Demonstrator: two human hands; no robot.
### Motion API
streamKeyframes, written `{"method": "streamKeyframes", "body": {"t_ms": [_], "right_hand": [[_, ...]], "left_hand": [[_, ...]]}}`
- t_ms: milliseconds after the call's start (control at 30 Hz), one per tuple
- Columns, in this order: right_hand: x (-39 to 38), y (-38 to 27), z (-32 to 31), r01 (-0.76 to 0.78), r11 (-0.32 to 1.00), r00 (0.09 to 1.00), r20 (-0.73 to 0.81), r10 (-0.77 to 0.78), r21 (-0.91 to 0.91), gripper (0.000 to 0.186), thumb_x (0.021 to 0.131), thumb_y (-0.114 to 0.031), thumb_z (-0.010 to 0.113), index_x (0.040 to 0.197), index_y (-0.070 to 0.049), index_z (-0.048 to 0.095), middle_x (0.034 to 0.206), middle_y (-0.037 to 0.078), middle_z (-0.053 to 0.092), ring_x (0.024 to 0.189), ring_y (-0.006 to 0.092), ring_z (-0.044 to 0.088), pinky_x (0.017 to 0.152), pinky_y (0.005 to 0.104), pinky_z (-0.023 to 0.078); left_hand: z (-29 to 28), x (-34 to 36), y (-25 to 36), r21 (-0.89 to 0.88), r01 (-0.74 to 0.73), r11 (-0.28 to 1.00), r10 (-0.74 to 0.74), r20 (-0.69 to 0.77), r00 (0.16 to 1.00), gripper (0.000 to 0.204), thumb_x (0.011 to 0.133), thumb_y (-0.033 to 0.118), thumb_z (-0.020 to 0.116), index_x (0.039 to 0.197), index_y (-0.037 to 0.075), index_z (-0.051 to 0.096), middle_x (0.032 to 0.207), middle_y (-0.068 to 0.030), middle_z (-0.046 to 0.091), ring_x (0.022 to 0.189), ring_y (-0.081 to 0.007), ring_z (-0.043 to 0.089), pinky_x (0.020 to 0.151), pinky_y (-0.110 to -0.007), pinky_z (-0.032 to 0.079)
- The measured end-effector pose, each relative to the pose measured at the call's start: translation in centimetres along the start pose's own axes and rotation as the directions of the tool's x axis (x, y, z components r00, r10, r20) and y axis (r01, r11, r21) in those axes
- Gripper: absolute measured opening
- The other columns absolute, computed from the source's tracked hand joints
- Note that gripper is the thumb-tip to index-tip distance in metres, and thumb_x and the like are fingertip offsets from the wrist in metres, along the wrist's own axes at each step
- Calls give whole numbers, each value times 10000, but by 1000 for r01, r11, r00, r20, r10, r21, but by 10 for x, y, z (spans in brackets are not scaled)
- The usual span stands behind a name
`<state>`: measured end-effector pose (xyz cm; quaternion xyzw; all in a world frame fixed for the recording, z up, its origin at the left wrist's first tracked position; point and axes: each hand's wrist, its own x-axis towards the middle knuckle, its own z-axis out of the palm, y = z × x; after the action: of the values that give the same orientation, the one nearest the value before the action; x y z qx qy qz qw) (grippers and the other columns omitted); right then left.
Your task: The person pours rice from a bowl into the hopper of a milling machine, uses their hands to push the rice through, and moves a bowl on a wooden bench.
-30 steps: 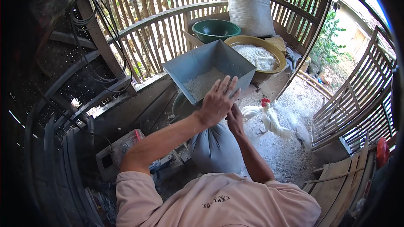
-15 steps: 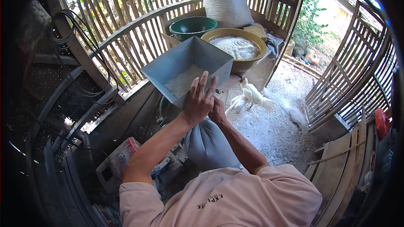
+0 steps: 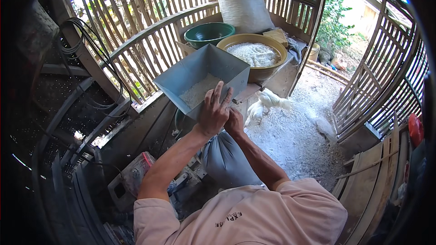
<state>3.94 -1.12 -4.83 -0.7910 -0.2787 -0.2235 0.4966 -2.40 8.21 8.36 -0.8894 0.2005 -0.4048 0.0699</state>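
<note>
A grey sheet-metal hopper (image 3: 177,76) with sloping walls stands in front of me, with pale meal (image 3: 200,91) in its bottom. My left hand (image 3: 212,114) lies against the hopper's near side, fingers stretched out and spread over the metal. Just right of it, my right hand (image 3: 234,121) is closed low beside the hopper; what its fingers hold is hidden. Below both hands hangs or stands a full grey sack (image 3: 227,161), gathered into folds at its top. Whether the right hand touches the sack's neck cannot be made out.
A tan basin (image 3: 261,70) of white meal and a green basin (image 3: 209,32) stand beyond the hopper, before a tall white sack (image 3: 243,4). White chickens (image 3: 268,102) are on the meal-strewn floor. Machinery (image 3: 136,172) sits at lower left; a slatted gate (image 3: 381,72) stands right.
Both hands stay nearly in place at the hopper. The chicken that held its head up has lowered it, and the view has shifted slightly.
</note>
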Motion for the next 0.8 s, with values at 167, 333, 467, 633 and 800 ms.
{"method": "streamKeyframes", "body": {"t_ms": [167, 333, 467, 633, 800], "right_hand": [[3, -9, -2, -18, 997, 1000, 9, 17, 75, 120, 732, -108, 583, 811, -17, 595, 751, 159, 578, 728, 376, 563, 658, 455, 450], [6, -4, -8, -241, 916, 968, 141, 206, 319, 193, 831, -141, 528, 917, 0, 628, 814, 117, 630, 736, 236, 607, 627, 356, 461], [7, -7, -7, -506, 417, 855, 373, 362, 755, 287, 898, -192, 466, 1026, -2, 639, 910, 55, 637, 795, 114, 593, 652, 258, 464], [7, -9, -3, -561, 350, 802, 390, 452, 750, 280, 903, -237, 512, 999, -12, 647, 886, 49, 637, 763, 130, 612, 632, 264, 484], [16, 10, -25, -529, 594, 837, 256, 483, 607, 290, 908, -287, 556, 856, -13, 636, 735, 49, 612, 605, 117, 564, 545, 257, 461]], "left_hand": [[1, -3, -2, -18, 23, 1000, -24, -12, 1000, 500, 769, 96, 585, 1257, 0, 540, 1295, -274, 458, 1212, -345, 435, 983, -454, 350], [-1, 0, 0, -8, 10, 1000, -10, -11, 1000, 489, 776, 103, 574, 1252, -5, 543, 1282, -274, 469, 1214, -346, 433, 985, -455, 352], [0, 0, -1, -21, 17, 1000, -17, -26, 1000, 492, 775, 113, 574, 1253, 3, 545, 1270, -275, 480, 1217, -343, 433, 986, -453, 353], [3, -2, -2, 43, 13, 999, -11, -54, 998, 477, 754, 171, 565, 1177, -49, 589, 1282, -219, 507, 1258, -347, 405, 1010, -447, 330], [-18, 3, -6, -36, -25, 999, 27, 58, 998, 410, 767, 171, 604, 1132, -15, 620, 1282, -187, 525, 1258, -352, 411, 1007, -443, 346]]}}
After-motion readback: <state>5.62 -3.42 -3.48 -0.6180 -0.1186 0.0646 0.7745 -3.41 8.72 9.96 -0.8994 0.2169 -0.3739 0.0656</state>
